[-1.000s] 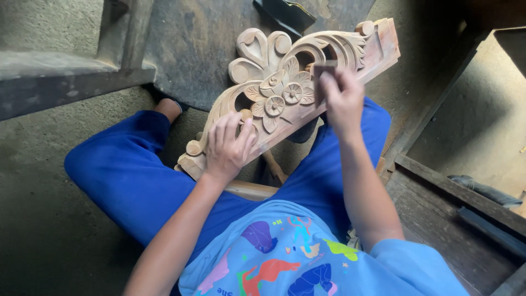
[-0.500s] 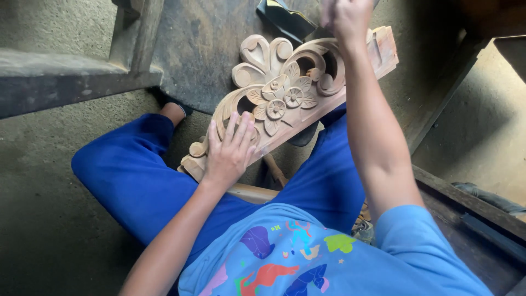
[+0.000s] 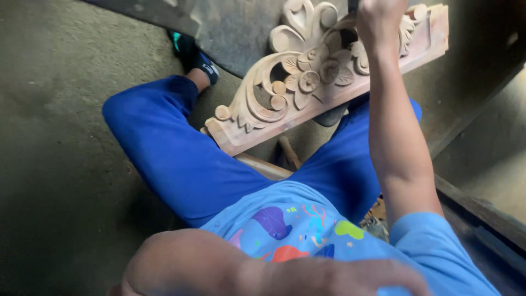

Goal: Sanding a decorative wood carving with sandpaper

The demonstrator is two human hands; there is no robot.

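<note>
Fingers of right hand (image 3: 377, 19) curled on carved wooden panel (image 3: 307, 82), grip unclear, left hand unseen

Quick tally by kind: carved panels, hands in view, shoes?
Carved wooden panel: 1
Hands: 2, right hand on the panel's top, left hand blurred near the camera
Dark shoe: 1
Total: 4

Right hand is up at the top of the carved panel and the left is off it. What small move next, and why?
Probably bring the left hand back onto the lower end of the carved wooden panel. It leans tilted across the blue-trousered lap with nothing holding that end, while the right hand presses near the top edge, so it could slip.
</note>
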